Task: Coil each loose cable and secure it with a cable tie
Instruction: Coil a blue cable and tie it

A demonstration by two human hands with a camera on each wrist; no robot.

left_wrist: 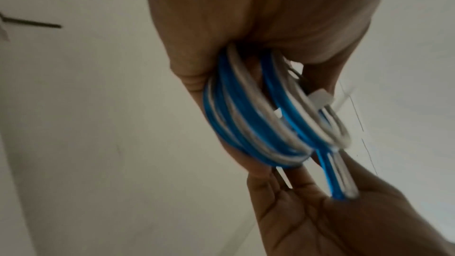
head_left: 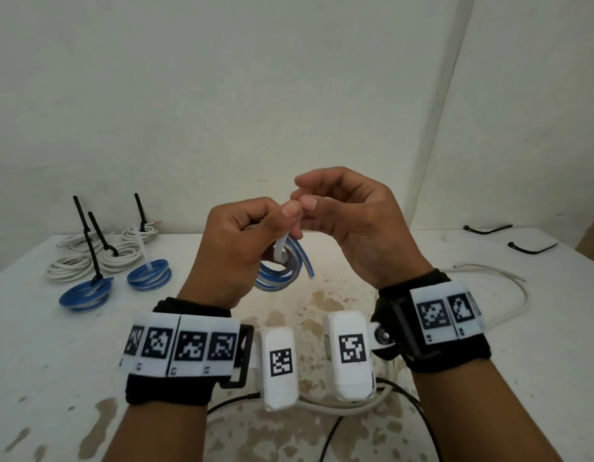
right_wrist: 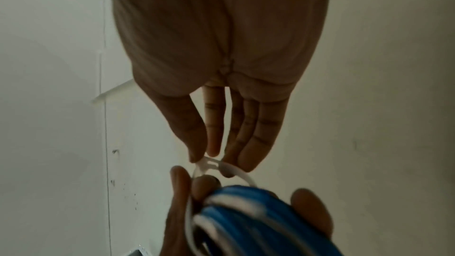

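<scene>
Both hands work together above the table (head_left: 322, 428): the left hand (head_left: 235, 248) curls its fingers round a blue-and-white cable coil (head_left: 282, 271), and the right hand (head_left: 349, 225) pinches the white cable tie (head_left: 285, 243) with thumb and fingertips (right_wrist: 214, 143).

I judge the step to be the closing of the tie. It already loops around the coil, so next the tail should be pulled through the head until tight.

On the table's left I count five tied coils: three white (head_left: 119, 256), two blue (head_left: 149, 275). Two black ties (head_left: 531, 249) and one loose white cable (head_left: 495, 271) wait at the right.
</scene>
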